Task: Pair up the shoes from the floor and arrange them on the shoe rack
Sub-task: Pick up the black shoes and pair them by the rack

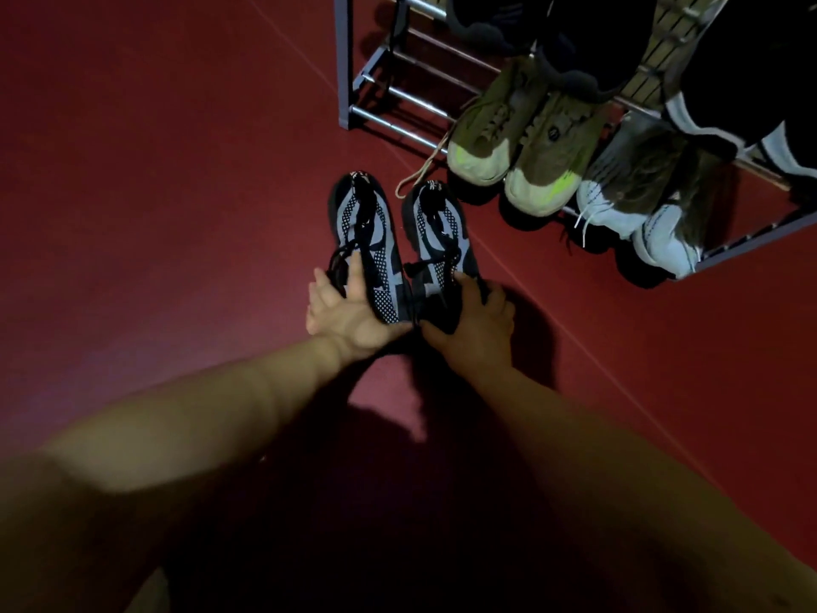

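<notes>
The knit shoes are stood side by side on the floor, toes toward the rack, so that the match can be checked. One heel is gripped by the left hand and the other by the right hand, fingers curled round each. The uppers are blue-and-black woven mesh with dark laces. An olive pair with pale rubber toes is already seated on the metal bars.
</notes>
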